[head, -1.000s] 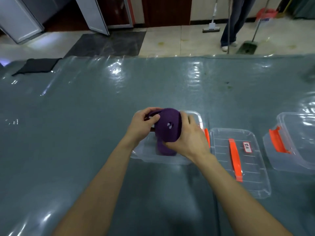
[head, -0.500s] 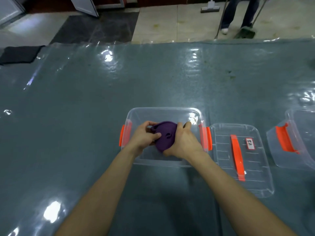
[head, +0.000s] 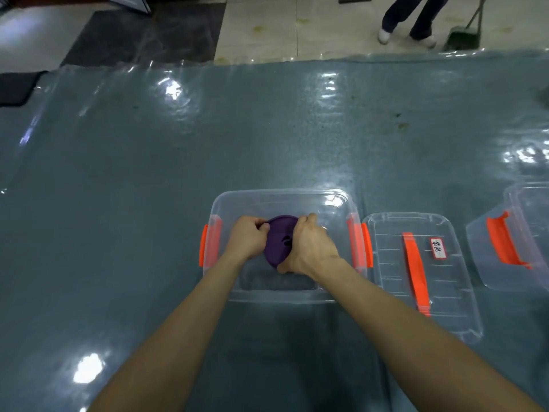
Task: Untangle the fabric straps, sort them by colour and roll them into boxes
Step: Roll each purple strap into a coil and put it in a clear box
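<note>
A rolled purple fabric strap sits low inside a clear plastic box with orange side latches. My left hand grips the roll's left edge, fingers curled over it. My right hand grips its right side, thumb under the roll's lower edge. Both hands are inside the box. The box floor under the roll is mostly hidden by my hands.
The box's clear lid, with an orange handle and a white label, lies flat just right of it. A second clear box with an orange latch stands at the right edge. A person's legs stand beyond the table's far edge.
Both hands have lowered the purple roll from above the box rim down into the box. The camera has tilted downward and closer.
</note>
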Motion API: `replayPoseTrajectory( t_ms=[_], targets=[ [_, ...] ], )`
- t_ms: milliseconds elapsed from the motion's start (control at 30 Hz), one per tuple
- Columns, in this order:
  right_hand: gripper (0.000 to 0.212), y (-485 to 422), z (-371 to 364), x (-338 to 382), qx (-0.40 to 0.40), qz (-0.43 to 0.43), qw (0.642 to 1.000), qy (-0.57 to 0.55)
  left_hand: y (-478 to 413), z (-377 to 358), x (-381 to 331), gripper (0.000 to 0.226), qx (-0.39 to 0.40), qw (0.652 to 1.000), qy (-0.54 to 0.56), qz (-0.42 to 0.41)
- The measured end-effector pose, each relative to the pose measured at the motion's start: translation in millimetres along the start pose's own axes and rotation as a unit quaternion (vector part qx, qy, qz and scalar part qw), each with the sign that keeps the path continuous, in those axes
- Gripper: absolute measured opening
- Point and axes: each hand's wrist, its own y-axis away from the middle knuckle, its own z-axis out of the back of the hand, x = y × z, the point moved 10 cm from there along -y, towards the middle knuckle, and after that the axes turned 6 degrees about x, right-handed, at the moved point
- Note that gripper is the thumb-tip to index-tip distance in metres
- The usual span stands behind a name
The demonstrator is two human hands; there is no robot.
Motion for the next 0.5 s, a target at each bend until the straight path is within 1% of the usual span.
replayPoseTrajectory(
  t_ms=[100, 167, 367, 500],
  targets=[
    [0.118, -3.1, -2.2, -2.4, 0.005, -0.002, 1.000, -0.003, -1.9, 6.3, 5.6, 0.028, -0.038, 0.999, -0.014, 0.024],
    [0.119, -5.1, -2.6, -2.8, 0.004, -0.006, 1.000, -0.005, -4.7, 10.0, 6.2, 0.028, -0.050, 0.997, -0.035, 0.041],
    [0.119, -8.3, -6.5, -4.8, 0.006, -0.018, 1.000, 0.015, -5.8, 16.9, 6.9, 0.017, -0.077, 0.995, -0.030, 0.063],
    [0.118, -12.6, -12.3, -4.8, 0.018, -0.019, 0.999, 0.038, -7.6, 11.8, 8.7, 0.023, -0.063, 0.994, -0.048, 0.073]
  ],
)
